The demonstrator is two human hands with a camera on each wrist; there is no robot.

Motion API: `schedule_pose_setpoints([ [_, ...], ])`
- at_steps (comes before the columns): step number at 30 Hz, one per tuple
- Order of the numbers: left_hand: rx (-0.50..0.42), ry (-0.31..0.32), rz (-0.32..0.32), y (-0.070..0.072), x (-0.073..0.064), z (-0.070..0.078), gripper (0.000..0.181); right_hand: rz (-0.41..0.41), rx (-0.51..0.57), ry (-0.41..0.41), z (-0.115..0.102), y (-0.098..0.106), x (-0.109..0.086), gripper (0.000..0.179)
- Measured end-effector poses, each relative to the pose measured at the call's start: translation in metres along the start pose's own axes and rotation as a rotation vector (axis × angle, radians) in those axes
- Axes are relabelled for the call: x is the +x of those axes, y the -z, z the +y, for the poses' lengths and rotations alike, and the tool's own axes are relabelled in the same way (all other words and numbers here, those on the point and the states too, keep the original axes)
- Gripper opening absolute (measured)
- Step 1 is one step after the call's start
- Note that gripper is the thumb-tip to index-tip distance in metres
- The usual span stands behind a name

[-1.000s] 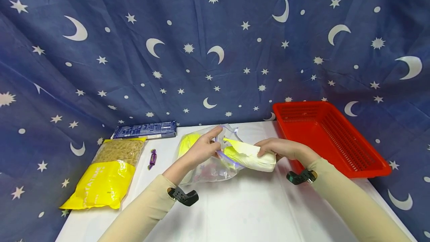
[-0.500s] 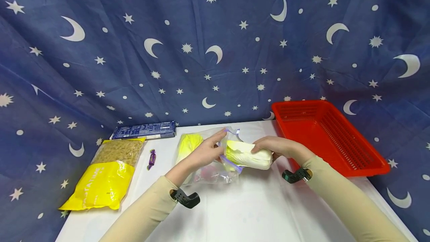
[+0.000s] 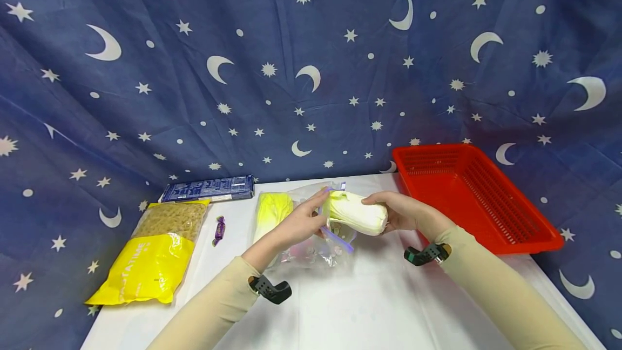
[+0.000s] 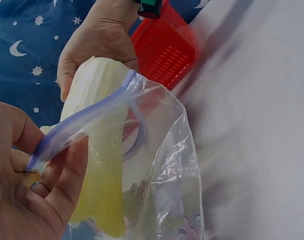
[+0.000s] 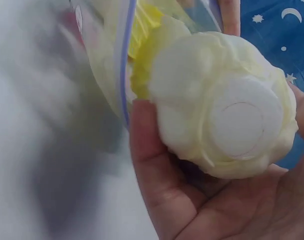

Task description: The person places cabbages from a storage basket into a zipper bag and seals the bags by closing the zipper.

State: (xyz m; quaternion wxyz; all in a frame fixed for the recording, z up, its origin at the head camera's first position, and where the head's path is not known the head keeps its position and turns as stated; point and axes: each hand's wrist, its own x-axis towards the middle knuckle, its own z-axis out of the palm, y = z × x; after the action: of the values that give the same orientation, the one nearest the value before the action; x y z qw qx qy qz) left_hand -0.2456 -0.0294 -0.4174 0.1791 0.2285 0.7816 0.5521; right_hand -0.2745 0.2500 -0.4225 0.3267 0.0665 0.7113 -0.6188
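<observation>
My right hand point(image 3: 405, 212) grips a pale napa cabbage point(image 3: 362, 215) near its cut white base point(image 5: 246, 117). The cabbage's yellow leafy end lies inside the mouth of a clear zip bag point(image 4: 164, 165). With fingers and thumb, my left hand point(image 3: 303, 223) pinches the bag's purple zip edge point(image 4: 94, 107) and keeps the mouth apart. Another yellow-white napa cabbage point(image 3: 273, 212) lies at the bag's far left in the head view, seen through or beside the plastic; which, I cannot tell.
A red plastic basket point(image 3: 457, 204) stands to the right. On the left lie a yellow pasta bag point(image 3: 150, 263), a purple wrapped candy point(image 3: 219, 230) and a flat blue package point(image 3: 209, 188). A blue curtain point(image 3: 291, 69) hangs behind the white table point(image 3: 359, 307).
My right hand has moved a little left, and the held cabbage's leafy end has shifted within the bag mouth. The left hand keeps its hold on the bag edge.
</observation>
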Motion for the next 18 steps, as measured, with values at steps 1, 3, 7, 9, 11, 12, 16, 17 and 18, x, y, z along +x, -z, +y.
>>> schedule_pose_setpoints([
  [1,0.000,0.000,0.001,0.000,0.000,0.000,0.071,-0.002,0.040,-0.003,0.001,-0.001,0.000,0.057],
  [3,-0.004,0.000,0.003,-0.001,0.001,-0.001,0.072,-0.023,0.122,-0.001,0.002,-0.002,0.000,0.059],
  [7,-0.012,-0.001,0.011,-0.001,0.002,-0.001,0.073,-0.108,0.268,0.008,0.006,-0.006,0.001,0.058],
  [9,-0.011,-0.001,0.014,0.000,0.003,-0.001,0.074,-0.143,0.304,0.015,0.007,-0.007,0.001,0.057],
  [11,-0.005,-0.004,0.016,0.000,0.004,-0.001,0.073,-0.166,0.302,0.026,0.008,-0.008,0.001,0.054],
  [12,-0.001,-0.004,0.015,0.000,0.004,-0.001,0.073,-0.174,0.292,0.033,0.009,-0.008,0.001,0.051],
  [16,0.007,-0.002,0.018,0.000,0.004,-0.002,0.073,-0.205,0.243,0.047,0.012,-0.006,0.003,0.047],
  [17,0.010,-0.001,0.018,0.000,0.004,-0.002,0.073,-0.209,0.229,0.042,0.013,-0.007,0.003,0.048],
  [18,0.007,0.000,0.019,0.000,0.004,-0.002,0.073,-0.218,0.217,0.038,0.014,-0.007,0.004,0.049],
])
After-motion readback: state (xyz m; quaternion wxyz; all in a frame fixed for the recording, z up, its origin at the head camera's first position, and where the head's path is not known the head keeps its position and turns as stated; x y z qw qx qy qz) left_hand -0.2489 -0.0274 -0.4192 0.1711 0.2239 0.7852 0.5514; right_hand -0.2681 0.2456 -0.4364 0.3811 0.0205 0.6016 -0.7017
